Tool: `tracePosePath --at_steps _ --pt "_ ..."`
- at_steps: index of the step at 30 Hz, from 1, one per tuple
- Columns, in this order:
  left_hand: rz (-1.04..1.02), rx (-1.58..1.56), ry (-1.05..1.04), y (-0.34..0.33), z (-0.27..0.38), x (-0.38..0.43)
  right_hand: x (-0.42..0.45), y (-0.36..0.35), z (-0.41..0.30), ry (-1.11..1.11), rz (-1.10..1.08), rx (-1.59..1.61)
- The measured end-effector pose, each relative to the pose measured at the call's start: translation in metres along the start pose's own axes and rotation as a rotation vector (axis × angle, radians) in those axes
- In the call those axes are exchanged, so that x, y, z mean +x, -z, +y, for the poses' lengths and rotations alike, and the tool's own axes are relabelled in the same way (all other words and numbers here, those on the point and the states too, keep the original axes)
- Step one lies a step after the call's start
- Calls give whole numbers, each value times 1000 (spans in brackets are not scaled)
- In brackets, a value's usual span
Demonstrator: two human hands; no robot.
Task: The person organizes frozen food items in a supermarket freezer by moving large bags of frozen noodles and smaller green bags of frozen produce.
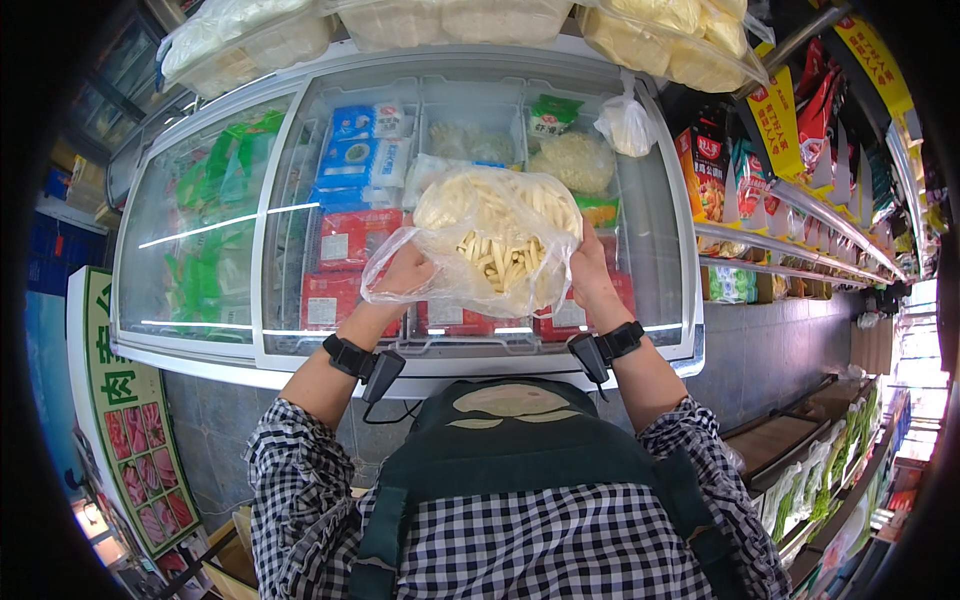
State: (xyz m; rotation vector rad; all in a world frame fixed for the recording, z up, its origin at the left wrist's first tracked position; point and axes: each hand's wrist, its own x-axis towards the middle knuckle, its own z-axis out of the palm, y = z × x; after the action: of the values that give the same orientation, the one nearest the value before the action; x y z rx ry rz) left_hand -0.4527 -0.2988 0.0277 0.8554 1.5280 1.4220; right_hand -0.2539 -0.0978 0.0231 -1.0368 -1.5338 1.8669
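Observation:
A clear plastic bag (pixel 499 244) full of pale, finger-shaped food strips is held over the glass top of a chest freezer (pixel 289 360). My left hand (pixel 405 271) grips the loose, crumpled plastic on the bag's left side, its fingers partly seen through the film. On the right edge, my right hand (pixel 591 264) holds the bag, with some fingers hidden behind it. The strips show most plainly at the front of the bag. Below the bag, under the glass, lie red packages (pixel 360 238) and blue-and-white packages (pixel 360 161).
Clear tubs (pixel 461 22) of bagged pale food stand along the freezer's far edge. A small knotted bag (pixel 628 127) sits at the back right corner. Green packages (pixel 225 195) lie under the left glass. Shelves of seasoning packets (pixel 705 169) rise on the right, and a sign board (pixel 135 420) stands at left.

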Motion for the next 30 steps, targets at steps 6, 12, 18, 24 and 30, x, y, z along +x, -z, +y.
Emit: tracePosePath --at_steps 6,12,18,24,30 --pt "102 202 -290 0 -15 5 -7 1 7 -19 -17 164" --pt "119 129 -233 -7 -10 6 -6 11 12 -28 -21 228" --pt "27 -70 -103 -3 -19 4 -15 6 -8 -108 -2 115" --pt "130 157 -344 10 -7 -21 -45 30 -40 15 -99 -2" --pt "67 42 -89 -3 70 -92 -105 40 -71 223 -121 -681"
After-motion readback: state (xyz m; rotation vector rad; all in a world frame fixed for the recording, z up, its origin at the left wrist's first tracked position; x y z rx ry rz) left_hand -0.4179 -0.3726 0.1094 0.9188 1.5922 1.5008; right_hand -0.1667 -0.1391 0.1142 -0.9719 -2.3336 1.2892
